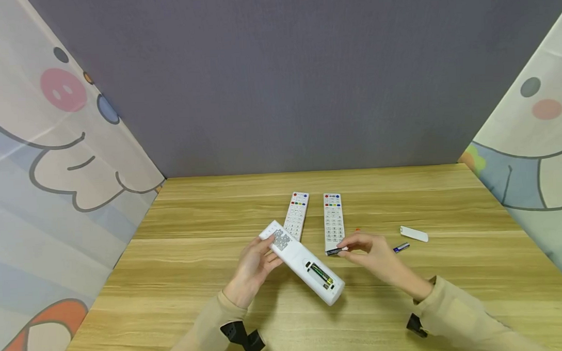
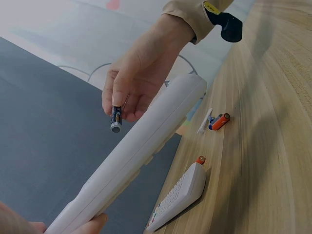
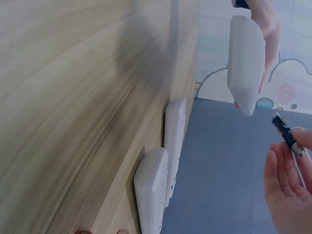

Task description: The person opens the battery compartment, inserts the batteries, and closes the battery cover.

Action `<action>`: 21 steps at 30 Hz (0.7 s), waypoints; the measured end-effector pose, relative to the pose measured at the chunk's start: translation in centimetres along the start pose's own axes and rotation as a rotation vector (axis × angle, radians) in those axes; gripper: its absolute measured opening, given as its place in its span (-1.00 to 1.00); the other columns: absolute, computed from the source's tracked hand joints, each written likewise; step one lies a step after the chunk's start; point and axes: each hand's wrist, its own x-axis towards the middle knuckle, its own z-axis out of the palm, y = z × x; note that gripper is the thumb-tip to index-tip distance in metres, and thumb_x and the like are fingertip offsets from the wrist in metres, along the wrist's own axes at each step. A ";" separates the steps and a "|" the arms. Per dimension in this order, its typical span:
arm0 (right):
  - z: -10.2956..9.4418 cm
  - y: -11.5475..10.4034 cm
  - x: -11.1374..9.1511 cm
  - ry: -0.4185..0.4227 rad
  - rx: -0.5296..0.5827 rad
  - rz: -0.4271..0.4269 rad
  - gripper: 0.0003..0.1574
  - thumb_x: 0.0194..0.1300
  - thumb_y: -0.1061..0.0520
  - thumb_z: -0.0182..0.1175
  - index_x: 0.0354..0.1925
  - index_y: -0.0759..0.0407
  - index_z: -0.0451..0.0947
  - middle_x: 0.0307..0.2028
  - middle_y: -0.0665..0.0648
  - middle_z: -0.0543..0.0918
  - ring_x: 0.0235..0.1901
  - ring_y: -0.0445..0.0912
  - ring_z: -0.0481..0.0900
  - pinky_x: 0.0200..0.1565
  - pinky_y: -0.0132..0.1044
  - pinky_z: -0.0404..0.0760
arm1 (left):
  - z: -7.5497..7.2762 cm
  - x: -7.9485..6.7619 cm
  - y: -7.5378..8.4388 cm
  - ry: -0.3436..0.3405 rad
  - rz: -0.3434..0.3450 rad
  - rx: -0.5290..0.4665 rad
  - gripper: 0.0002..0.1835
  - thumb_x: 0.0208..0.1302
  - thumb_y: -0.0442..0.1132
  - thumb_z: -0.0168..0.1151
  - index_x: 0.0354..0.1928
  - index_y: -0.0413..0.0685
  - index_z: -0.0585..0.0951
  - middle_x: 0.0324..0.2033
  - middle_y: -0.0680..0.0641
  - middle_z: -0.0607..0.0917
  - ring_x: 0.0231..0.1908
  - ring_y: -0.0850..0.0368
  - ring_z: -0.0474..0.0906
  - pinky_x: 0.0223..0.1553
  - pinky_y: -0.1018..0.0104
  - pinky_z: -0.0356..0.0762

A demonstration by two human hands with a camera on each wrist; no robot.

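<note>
My left hand [image 1: 252, 272] grips a white remote control [image 1: 295, 252] by one end, back side up and raised over the table. Its battery compartment is uncovered, and one dark green battery [image 1: 321, 274] lies inside. To the right, my right hand [image 1: 374, 255] pinches a small dark battery [image 1: 334, 251] between thumb and fingers, apart from the remote. The left wrist view shows the end of that dark battery [image 2: 116, 119] poking out below the fingertips. In the right wrist view the held remote [image 3: 245, 63] appears end-on, beyond the battery.
Two white remotes lie buttons up behind the hands, a left one [image 1: 297, 211] and a right one [image 1: 333, 220]. Right of them are a white battery cover [image 1: 414, 234] and a blue battery [image 1: 401, 247]. Orange batteries [image 2: 222, 122] show in the left wrist view. A grey partition [image 1: 306, 92] stands behind.
</note>
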 end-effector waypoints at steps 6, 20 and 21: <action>0.5 -0.1 0.1 -0.017 0.098 -0.004 -0.81 0.04 0.29 0.24 -0.30 0.34 0.57 -0.31 0.18 0.61 -0.33 -0.24 0.55 -0.22 -0.38 0.58 | -0.1 0.0 -0.1 -0.012 0.003 0.007 -0.53 0.29 -0.36 -0.07 0.18 -0.40 0.14 -0.21 -0.14 0.54 -0.23 0.04 0.54 -0.05 0.12 0.48; 1.7 -0.8 0.3 -0.095 0.199 0.184 -0.60 0.07 0.18 0.23 -0.10 0.33 0.49 -0.12 0.30 0.51 -0.22 -0.19 0.52 -0.15 -0.41 0.55 | 0.0 0.0 -0.3 -0.013 -0.003 0.012 -0.55 0.29 -0.35 -0.07 0.17 -0.40 0.17 -0.20 -0.14 0.54 -0.22 0.03 0.55 -0.03 0.09 0.47; 1.8 -0.8 0.3 -0.094 0.225 0.197 -0.58 0.06 0.20 0.24 -0.09 0.36 0.47 -0.12 0.32 0.50 -0.23 -0.19 0.52 -0.16 -0.40 0.55 | 0.1 0.1 -0.3 -0.010 -0.005 0.011 -0.55 0.29 -0.36 -0.08 0.18 -0.39 0.16 -0.20 -0.14 0.54 -0.22 0.02 0.55 -0.03 0.09 0.47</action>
